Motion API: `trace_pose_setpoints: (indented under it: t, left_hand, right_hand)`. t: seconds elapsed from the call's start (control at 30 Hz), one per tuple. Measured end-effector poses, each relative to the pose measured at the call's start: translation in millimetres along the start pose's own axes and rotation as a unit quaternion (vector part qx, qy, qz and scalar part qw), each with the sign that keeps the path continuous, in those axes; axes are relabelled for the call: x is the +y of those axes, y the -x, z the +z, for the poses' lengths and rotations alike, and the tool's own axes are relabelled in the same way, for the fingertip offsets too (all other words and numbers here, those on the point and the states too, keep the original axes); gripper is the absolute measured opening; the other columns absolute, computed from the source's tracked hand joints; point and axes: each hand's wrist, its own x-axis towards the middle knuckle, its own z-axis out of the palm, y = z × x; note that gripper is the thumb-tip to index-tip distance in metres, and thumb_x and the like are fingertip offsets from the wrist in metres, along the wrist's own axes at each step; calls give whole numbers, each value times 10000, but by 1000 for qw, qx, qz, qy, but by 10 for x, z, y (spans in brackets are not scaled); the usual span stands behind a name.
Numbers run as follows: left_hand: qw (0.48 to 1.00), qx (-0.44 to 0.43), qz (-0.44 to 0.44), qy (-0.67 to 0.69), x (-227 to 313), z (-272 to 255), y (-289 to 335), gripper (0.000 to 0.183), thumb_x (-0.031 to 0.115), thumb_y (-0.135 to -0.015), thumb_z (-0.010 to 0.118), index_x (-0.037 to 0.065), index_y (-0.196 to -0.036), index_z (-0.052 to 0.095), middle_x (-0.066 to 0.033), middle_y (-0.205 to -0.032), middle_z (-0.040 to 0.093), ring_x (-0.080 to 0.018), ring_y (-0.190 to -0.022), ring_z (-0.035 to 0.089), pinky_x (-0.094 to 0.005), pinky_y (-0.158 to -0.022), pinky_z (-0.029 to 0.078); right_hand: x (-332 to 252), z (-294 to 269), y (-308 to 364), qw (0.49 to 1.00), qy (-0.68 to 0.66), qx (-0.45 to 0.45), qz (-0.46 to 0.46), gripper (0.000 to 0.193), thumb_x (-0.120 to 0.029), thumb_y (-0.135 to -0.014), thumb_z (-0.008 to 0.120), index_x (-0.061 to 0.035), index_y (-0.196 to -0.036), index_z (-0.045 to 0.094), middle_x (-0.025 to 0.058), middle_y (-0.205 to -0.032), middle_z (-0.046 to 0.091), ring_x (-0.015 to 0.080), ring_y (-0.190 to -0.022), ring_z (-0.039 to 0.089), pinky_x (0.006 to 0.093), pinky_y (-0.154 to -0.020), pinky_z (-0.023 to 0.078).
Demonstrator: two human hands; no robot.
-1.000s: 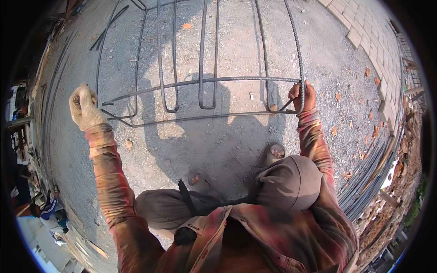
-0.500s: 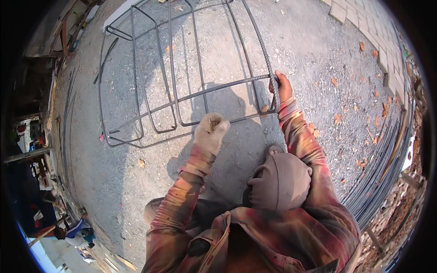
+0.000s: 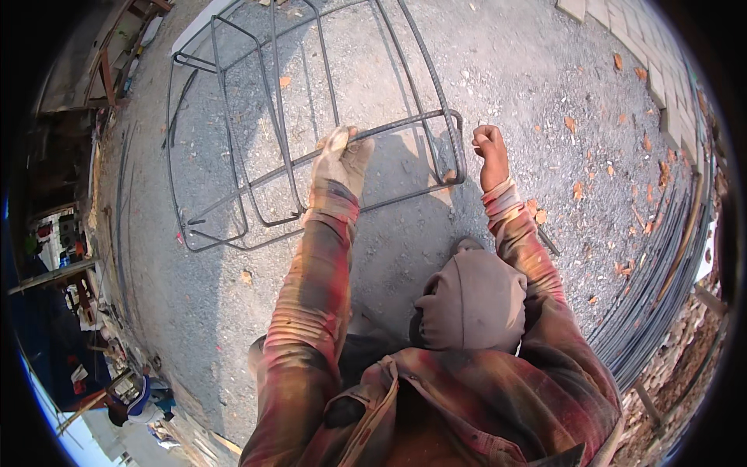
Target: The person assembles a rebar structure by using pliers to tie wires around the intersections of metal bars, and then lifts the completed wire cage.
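Steel rebar cage (image 3: 257, 148) lies on the gravel ground (image 3: 498, 70). Left hand (image 3: 341, 159), gloved, is clenched on its near crossbar; right hand (image 3: 490, 152), fisted, grips the corner loop. Step judged: repositioning the cage. Next move calls for an even two-handed pull.

The person wears a long-sleeved plaid flannel shirt in faded red, brown and tan, dusty and creased along both sleeves; the left hand (image 3: 340, 162) is in a dirty pale work glove with a grey knitted cuff; the right hand (image 3: 490, 154) is bare; a grey-brown cloth hood covers the head.
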Motion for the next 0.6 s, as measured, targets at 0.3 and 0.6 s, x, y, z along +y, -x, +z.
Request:
trace_pose_setpoints:
  t: [0.3, 0.6]
  left_hand:
    - [999, -4, 44, 0, 9, 105, 53, 25, 58, -856, 544, 45, -877, 539, -94, -865, 614, -203, -794, 635, -332, -703, 583]
    - [996, -52, 76, 0, 0, 42, 4, 27, 54, -845, 563, 42, -868, 563, -97, -889, 621, -196, -803, 638, -324, -717, 582]
  right_hand:
    - [600, 305, 739, 919, 355, -114, 129, 544, -451, -733, 636, 54, -928, 581, 260, -855, 608, 386, -827, 605, 424, -733, 481]
    - [1006, 480, 559, 900, 419, -74, 95, 188, -254, -772, 540, -70, -810, 550, 236, -734, 598, 428, -737, 586, 456, -649, 469]
